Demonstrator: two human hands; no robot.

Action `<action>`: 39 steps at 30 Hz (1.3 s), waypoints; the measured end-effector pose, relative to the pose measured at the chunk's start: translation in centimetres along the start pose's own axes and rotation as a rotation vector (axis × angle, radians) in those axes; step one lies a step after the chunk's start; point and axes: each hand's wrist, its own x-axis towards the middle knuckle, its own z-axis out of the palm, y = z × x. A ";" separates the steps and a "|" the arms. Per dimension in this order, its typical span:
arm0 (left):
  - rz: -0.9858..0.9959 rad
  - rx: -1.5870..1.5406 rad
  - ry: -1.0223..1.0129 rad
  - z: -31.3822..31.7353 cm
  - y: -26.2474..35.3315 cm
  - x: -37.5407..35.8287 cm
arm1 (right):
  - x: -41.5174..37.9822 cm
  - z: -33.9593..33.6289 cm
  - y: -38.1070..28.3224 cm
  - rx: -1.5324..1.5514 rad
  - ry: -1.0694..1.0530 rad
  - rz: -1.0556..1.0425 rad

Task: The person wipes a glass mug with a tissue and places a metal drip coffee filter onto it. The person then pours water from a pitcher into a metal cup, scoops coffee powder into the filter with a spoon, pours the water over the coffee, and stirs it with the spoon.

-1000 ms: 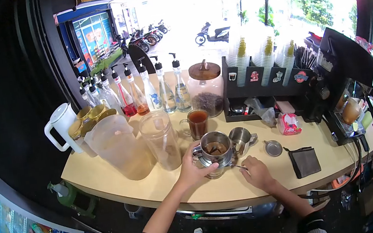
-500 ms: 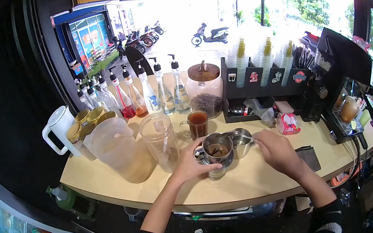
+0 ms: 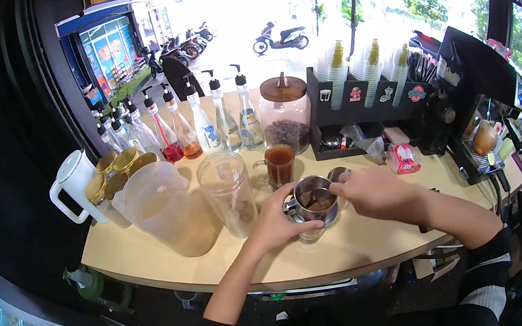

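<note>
My left hand (image 3: pixel 276 219) is wrapped round a metal coffee dripper (image 3: pixel 304 187), which sits on top of a small clear glass (image 3: pixel 312 237). Dark brown liquid or wet grounds show inside the dripper. Over its right rim, my right hand (image 3: pixel 377 192) is closed on a spoon whose bowl dips into the dripper; most of the handle is hidden by the fingers. Partly behind my right hand stands a metal cup (image 3: pixel 339 172). A glass mug of reddish-brown drink (image 3: pixel 279 164) is just beyond the dripper, and a clear lidded jar (image 3: pixel 228 187) stands to the left.
A large frosted pitcher (image 3: pixel 165 208) and a white jug (image 3: pixel 76 187) stand left. Pump bottles (image 3: pixel 222 118) line the back beside a big jar of dark contents (image 3: pixel 285 120). Stacked cups (image 3: pixel 364 73) fill a black rack. An espresso machine (image 3: pixel 476 141) is at the right.
My right hand has moved left, from beside the metal cup to the dripper's rim, bringing the spoon into the dripper. My left hand keeps its hold, and the view has shifted slightly.
</note>
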 end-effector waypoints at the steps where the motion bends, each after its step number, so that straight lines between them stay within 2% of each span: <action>1: -0.004 -0.003 -0.005 0.0 0.0 -0.1 | -0.1 -0.3 0.0 0.013 -0.067 0.028; 4: -0.046 -0.036 -0.023 -0.2 0.7 0.0 | 0.1 0.9 -0.8 -0.006 0.041 0.035; 9: -0.073 -0.050 -0.042 -0.5 1.2 -0.1 | -0.1 0.6 -2.1 -0.088 -0.026 0.074; 11: -0.050 -0.003 -0.031 -0.4 0.7 -0.2 | 0.2 2.1 -3.2 -0.114 0.181 0.043; 13: -0.026 0.044 -0.014 -0.3 0.5 -0.1 | -0.4 1.5 -4.0 -0.089 0.150 0.057; 15: -0.043 -0.046 -0.027 -0.2 0.4 -0.1 | -0.4 1.2 -4.1 -0.060 0.131 0.069; 17: -0.049 -0.038 -0.043 -0.4 0.4 0.0 | -0.2 1.3 -3.6 -0.142 0.230 0.099; 20: -0.034 0.000 -0.059 -0.5 0.5 0.3 | 0.1 1.4 -3.8 -0.065 0.202 0.102; 24: -0.030 -0.053 -0.065 -0.3 -0.2 0.2 | -0.1 0.9 -4.2 -0.109 0.180 0.181; 26: -0.018 -0.055 -0.067 -0.2 -0.3 0.3 | 0.5 1.9 -4.2 0.010 0.224 0.191; 30: 0.003 -0.048 -0.083 -0.3 -0.7 0.5 | 0.1 0.6 -4.7 0.012 0.115 0.225; 32: 0.011 -0.057 -0.084 -0.1 -0.9 0.3 | 0.5 1.6 -4.6 -0.050 0.190 0.253; 34: 0.007 -0.079 -0.086 -0.1 -0.8 0.4 | 0.0 1.4 -4.3 -0.068 0.189 0.188; 36: 0.019 -0.077 -0.075 -0.2 -0.5 0.3 | -0.2 0.4 -4.4 -0.029 0.091 0.219; 39: 0.026 -0.058 -0.074 -0.1 -0.7 0.2 | 0.5 1.7 -4.2 -0.106 0.178 0.204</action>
